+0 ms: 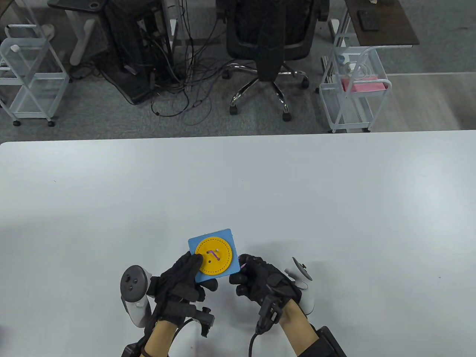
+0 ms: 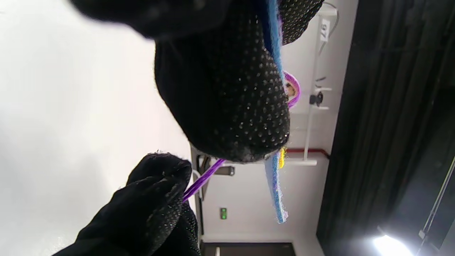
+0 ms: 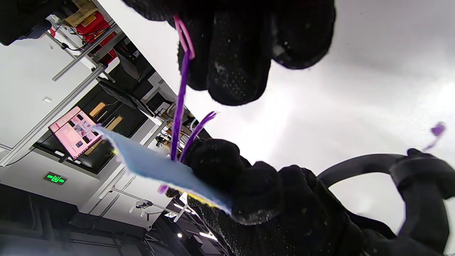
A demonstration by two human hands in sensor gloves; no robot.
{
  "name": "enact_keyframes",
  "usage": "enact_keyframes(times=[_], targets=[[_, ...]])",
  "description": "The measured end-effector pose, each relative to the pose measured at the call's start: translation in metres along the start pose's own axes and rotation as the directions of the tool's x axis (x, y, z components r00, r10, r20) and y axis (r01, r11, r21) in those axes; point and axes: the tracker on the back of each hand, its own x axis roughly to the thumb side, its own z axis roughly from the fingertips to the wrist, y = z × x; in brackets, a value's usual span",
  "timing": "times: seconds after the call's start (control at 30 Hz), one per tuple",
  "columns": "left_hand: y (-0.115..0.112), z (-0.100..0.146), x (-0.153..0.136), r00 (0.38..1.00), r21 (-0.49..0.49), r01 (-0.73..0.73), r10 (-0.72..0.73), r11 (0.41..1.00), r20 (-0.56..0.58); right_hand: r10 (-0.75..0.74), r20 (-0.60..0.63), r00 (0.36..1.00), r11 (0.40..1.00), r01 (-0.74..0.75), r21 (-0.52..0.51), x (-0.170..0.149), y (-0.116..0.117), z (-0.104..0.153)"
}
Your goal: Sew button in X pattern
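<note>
A blue felt square (image 1: 214, 256) with a yellow felt button (image 1: 214, 256) on top is held just above the table. Purple thread stitches (image 1: 213, 254) show on the button. My left hand (image 1: 187, 279) grips the square at its lower left corner, thumb on the button. In the left wrist view the square (image 2: 275, 185) is edge-on. My right hand (image 1: 256, 277) sits just right of the square and pinches a pink needle (image 3: 185, 35) with purple thread (image 3: 179, 106) running down into the square's underside (image 3: 156, 167).
The white table (image 1: 334, 204) stretches wide around the hands. Beyond its far edge stand an office chair (image 1: 271, 48), white wire carts (image 1: 353, 93) and cables on the floor.
</note>
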Motion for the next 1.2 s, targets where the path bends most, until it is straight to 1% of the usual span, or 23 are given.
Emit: enact_keyframes(times=[0.1, 0.33, 0.47, 0.57, 0.67, 0.73, 0.87, 0.97, 1.13, 1.2], targets=[[0.000, 0.000, 0.000, 1.000, 0.002, -0.016, 0.016, 1.000, -0.005, 0.011, 0.009, 1.000, 1.000, -0.011, 0.005, 0.001, -0.001, 0.000], [0.001, 0.000, -0.003, 0.995, 0.000, -0.095, 0.095, 0.995, -0.022, 0.039, 0.044, 0.998, 0.999, -0.038, -0.023, 0.006, -0.007, 0.003], [-0.001, -0.001, -0.005, 0.990, -0.024, -0.135, 0.134, 0.991, -0.040, 0.061, 0.074, 0.995, 0.998, -0.059, -0.030, 0.010, -0.007, 0.006], [-0.004, -0.002, -0.009, 0.974, -0.061, -0.216, 0.211, 0.975, -0.078, 0.092, 0.112, 0.989, 0.995, -0.089, -0.034, 0.015, -0.005, 0.009], [-0.007, -0.003, -0.015, 0.936, -0.091, -0.341, 0.329, 0.936, -0.127, 0.140, 0.161, 0.977, 0.989, -0.132, -0.061, 0.020, -0.003, 0.013], [-0.008, -0.004, -0.017, 0.915, -0.106, -0.392, 0.376, 0.914, -0.146, 0.185, 0.188, 0.965, 0.982, -0.172, -0.083, 0.025, -0.002, 0.017], [-0.015, -0.004, -0.024, 0.852, -0.136, -0.514, 0.485, 0.847, -0.196, 0.341, 0.242, 0.908, 0.936, -0.304, -0.179, 0.038, 0.006, 0.028], [-0.019, -0.003, -0.029, 0.802, -0.140, -0.588, 0.553, 0.796, -0.227, 0.425, 0.275, 0.862, 0.898, -0.364, -0.247, 0.048, 0.013, 0.034], [-0.025, -0.004, -0.035, 0.733, -0.154, -0.676, 0.635, 0.721, -0.243, 0.601, 0.301, 0.740, 0.788, -0.488, -0.375, 0.068, 0.033, 0.048], [-0.027, -0.003, -0.036, 0.702, -0.153, -0.710, 0.670, 0.688, -0.241, 0.670, 0.293, 0.682, 0.729, -0.531, -0.432, 0.075, 0.046, 0.054]])
